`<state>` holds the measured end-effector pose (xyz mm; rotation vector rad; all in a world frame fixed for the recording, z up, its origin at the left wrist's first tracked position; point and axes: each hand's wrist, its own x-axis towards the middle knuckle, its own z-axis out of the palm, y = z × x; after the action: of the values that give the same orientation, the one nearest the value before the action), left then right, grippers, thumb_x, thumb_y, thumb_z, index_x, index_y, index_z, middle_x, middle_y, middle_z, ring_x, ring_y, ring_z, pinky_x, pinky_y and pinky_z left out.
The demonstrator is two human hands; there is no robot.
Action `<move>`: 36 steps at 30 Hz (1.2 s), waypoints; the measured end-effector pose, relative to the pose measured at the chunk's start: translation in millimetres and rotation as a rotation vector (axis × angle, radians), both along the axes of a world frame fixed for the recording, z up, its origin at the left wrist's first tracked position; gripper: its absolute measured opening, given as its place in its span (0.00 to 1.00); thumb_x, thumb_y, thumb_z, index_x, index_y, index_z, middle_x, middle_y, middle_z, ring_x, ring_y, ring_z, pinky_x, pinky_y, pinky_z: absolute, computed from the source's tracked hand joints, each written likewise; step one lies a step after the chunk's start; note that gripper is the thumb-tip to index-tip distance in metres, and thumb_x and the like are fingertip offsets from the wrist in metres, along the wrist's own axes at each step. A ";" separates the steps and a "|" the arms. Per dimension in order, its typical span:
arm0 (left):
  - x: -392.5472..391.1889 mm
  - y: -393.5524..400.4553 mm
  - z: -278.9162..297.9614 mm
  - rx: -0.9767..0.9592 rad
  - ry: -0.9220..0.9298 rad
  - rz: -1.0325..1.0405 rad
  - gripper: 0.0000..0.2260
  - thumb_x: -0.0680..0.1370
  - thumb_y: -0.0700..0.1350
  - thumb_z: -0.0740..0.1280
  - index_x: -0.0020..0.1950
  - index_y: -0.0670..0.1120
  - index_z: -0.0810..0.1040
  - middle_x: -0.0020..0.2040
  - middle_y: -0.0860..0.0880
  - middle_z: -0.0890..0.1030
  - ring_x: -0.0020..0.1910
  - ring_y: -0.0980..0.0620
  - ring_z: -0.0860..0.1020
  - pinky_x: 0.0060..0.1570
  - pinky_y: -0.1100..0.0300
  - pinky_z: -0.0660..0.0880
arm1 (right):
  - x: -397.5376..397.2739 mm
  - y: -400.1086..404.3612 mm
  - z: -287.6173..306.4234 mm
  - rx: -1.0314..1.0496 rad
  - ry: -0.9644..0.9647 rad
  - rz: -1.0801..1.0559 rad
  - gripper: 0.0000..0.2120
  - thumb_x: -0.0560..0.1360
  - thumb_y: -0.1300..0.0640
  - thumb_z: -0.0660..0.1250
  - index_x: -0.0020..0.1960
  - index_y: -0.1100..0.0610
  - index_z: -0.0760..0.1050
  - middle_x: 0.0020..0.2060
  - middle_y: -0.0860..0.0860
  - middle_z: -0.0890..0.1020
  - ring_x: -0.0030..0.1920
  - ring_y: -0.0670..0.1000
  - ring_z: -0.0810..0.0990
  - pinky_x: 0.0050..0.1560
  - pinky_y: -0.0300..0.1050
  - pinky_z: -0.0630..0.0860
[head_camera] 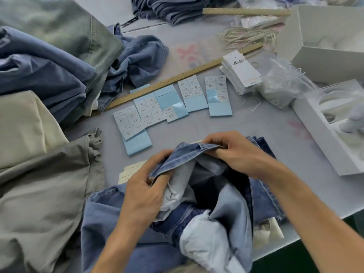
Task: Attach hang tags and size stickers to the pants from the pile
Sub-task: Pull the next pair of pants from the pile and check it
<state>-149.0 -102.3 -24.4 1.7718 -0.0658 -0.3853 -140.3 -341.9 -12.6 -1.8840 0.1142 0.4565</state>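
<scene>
two hands, left hand (146, 191) and right hand (235, 152), gripped the blue denim pants (197, 194) at the table's (266, 134) near edge; pale blue sticker sheets (169, 103), a wooden ruler (177, 79) and stacked white hang tags (241, 73) lay beyond, heaped garments (39, 95) left.

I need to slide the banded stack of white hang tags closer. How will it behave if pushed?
The hang tag stack would probably slide as one block, since a band wraps it. The cards look stiff and flat, so bending seems unlikely. Lower cards are fanned out and may shift.
</scene>
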 end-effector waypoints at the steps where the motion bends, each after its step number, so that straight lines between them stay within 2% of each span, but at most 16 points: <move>1: 4.0 1.0 0.3 -0.004 0.002 -0.033 0.20 0.80 0.40 0.70 0.52 0.69 0.84 0.53 0.61 0.86 0.54 0.62 0.83 0.52 0.70 0.76 | 6.1 -7.0 0.4 0.068 0.033 0.049 0.10 0.80 0.65 0.66 0.49 0.54 0.85 0.45 0.53 0.87 0.45 0.45 0.83 0.50 0.46 0.80; 4: 14.6 3.3 3.6 -0.092 0.095 -0.095 0.13 0.78 0.43 0.72 0.47 0.63 0.87 0.47 0.57 0.87 0.46 0.62 0.83 0.47 0.70 0.76 | 15.1 -19.9 -0.2 0.179 0.097 0.165 0.07 0.79 0.55 0.68 0.47 0.54 0.85 0.42 0.52 0.86 0.44 0.46 0.82 0.44 0.38 0.77; 7: 18.8 7.7 5.8 -0.261 0.277 -0.091 0.07 0.70 0.44 0.76 0.47 0.52 0.89 0.45 0.50 0.88 0.42 0.57 0.85 0.41 0.67 0.79 | 20.9 -21.4 -6.9 0.232 0.149 0.208 0.19 0.76 0.44 0.72 0.51 0.62 0.82 0.43 0.58 0.82 0.45 0.53 0.77 0.46 0.48 0.73; 9: 19.9 8.4 5.4 -0.362 0.423 -0.011 0.09 0.66 0.44 0.77 0.45 0.45 0.89 0.44 0.43 0.87 0.41 0.50 0.86 0.39 0.61 0.81 | 22.7 -19.1 -9.1 0.287 0.139 0.219 0.16 0.76 0.45 0.73 0.54 0.58 0.80 0.44 0.61 0.80 0.45 0.53 0.75 0.45 0.46 0.74; 11: 20.5 7.7 4.1 -0.408 0.560 0.050 0.17 0.65 0.48 0.78 0.50 0.40 0.88 0.51 0.38 0.86 0.50 0.42 0.86 0.50 0.50 0.84 | 24.2 -19.5 -8.3 0.329 0.112 0.210 0.10 0.76 0.49 0.73 0.55 0.51 0.80 0.45 0.58 0.80 0.46 0.50 0.76 0.46 0.37 0.74; 13: 20.3 7.1 2.5 -0.427 0.642 0.059 0.22 0.68 0.50 0.77 0.57 0.38 0.85 0.58 0.36 0.84 0.58 0.38 0.83 0.60 0.45 0.80 | 24.3 -19.0 -7.5 0.328 0.046 0.166 0.04 0.77 0.49 0.72 0.51 0.49 0.82 0.44 0.49 0.82 0.45 0.44 0.78 0.47 0.33 0.74; 17: 18.6 6.4 -1.0 -0.516 0.714 0.060 0.24 0.71 0.54 0.74 0.60 0.40 0.85 0.62 0.37 0.83 0.61 0.39 0.82 0.59 0.47 0.81 | 20.2 -16.2 -9.1 0.422 0.025 0.098 0.09 0.80 0.50 0.67 0.49 0.54 0.82 0.42 0.49 0.83 0.44 0.45 0.80 0.47 0.35 0.76; 20: 20.6 6.7 -2.0 -0.554 0.709 0.071 0.23 0.74 0.55 0.72 0.63 0.41 0.83 0.64 0.38 0.82 0.63 0.39 0.81 0.63 0.46 0.78 | 15.7 -14.6 -8.5 0.476 0.019 0.024 0.09 0.78 0.50 0.69 0.52 0.54 0.84 0.46 0.50 0.85 0.47 0.46 0.82 0.50 0.36 0.78; 22: 22.0 7.2 -3.2 -0.558 0.705 0.115 0.23 0.76 0.54 0.71 0.64 0.40 0.83 0.64 0.38 0.81 0.63 0.39 0.81 0.64 0.44 0.77 | 8.4 -18.6 -6.6 0.384 0.021 0.013 0.10 0.74 0.50 0.73 0.54 0.51 0.85 0.48 0.50 0.87 0.50 0.46 0.83 0.53 0.37 0.78; 24: 23.2 8.5 -3.5 -0.544 0.697 0.179 0.24 0.74 0.55 0.71 0.64 0.39 0.82 0.64 0.38 0.82 0.62 0.39 0.81 0.63 0.43 0.78 | -3.3 -29.0 -6.0 0.150 0.046 0.075 0.09 0.74 0.52 0.77 0.53 0.47 0.84 0.49 0.47 0.87 0.50 0.45 0.84 0.53 0.38 0.78; 26: 22.8 11.0 -5.8 -0.539 0.694 0.203 0.26 0.74 0.55 0.70 0.65 0.39 0.81 0.64 0.37 0.81 0.63 0.38 0.81 0.67 0.40 0.75 | -18.5 -42.2 -8.0 -0.207 0.023 0.096 0.06 0.74 0.50 0.76 0.51 0.44 0.83 0.45 0.43 0.86 0.47 0.43 0.84 0.50 0.39 0.79; 28: 21.2 13.3 -8.5 -0.524 0.674 0.205 0.26 0.76 0.56 0.68 0.65 0.38 0.81 0.64 0.36 0.81 0.64 0.37 0.80 0.69 0.40 0.73 | -33.8 -45.3 -10.1 -0.358 0.063 -0.017 0.01 0.76 0.49 0.73 0.48 0.44 0.82 0.41 0.45 0.85 0.41 0.46 0.83 0.44 0.44 0.81; 30: 19.0 12.6 -11.2 -0.516 0.647 0.191 0.24 0.76 0.55 0.67 0.63 0.39 0.82 0.63 0.37 0.82 0.62 0.38 0.81 0.63 0.43 0.78 | -49.2 -42.0 -12.1 -0.212 0.156 -0.142 0.05 0.81 0.53 0.68 0.47 0.47 0.82 0.41 0.51 0.84 0.40 0.49 0.81 0.39 0.45 0.79; 32: 17.0 9.8 -12.4 -0.507 0.615 0.190 0.22 0.77 0.55 0.66 0.61 0.40 0.84 0.61 0.37 0.83 0.59 0.38 0.83 0.55 0.46 0.82 | -62.6 -36.9 -13.4 0.118 0.241 -0.233 0.08 0.83 0.56 0.65 0.52 0.53 0.83 0.48 0.58 0.86 0.49 0.54 0.84 0.51 0.53 0.79; 34: 17.9 8.3 -14.5 -0.493 0.579 0.203 0.21 0.77 0.55 0.66 0.60 0.40 0.84 0.60 0.36 0.83 0.58 0.38 0.83 0.53 0.47 0.83 | -71.4 -33.6 -12.2 0.437 0.294 -0.349 0.12 0.80 0.55 0.66 0.57 0.60 0.83 0.56 0.63 0.84 0.59 0.61 0.82 0.63 0.60 0.75; 36: 20.6 9.2 -15.4 -0.464 0.546 0.209 0.21 0.78 0.56 0.66 0.58 0.40 0.85 0.58 0.36 0.84 0.55 0.39 0.84 0.48 0.48 0.84 | -73.6 -30.1 -11.0 0.646 0.301 -0.441 0.17 0.78 0.55 0.67 0.59 0.65 0.82 0.58 0.65 0.83 0.57 0.61 0.83 0.64 0.58 0.76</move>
<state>-128.4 -93.1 -39.8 1.1591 0.3862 -0.6315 -213.9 -372.0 -23.6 -1.1057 0.5093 0.4047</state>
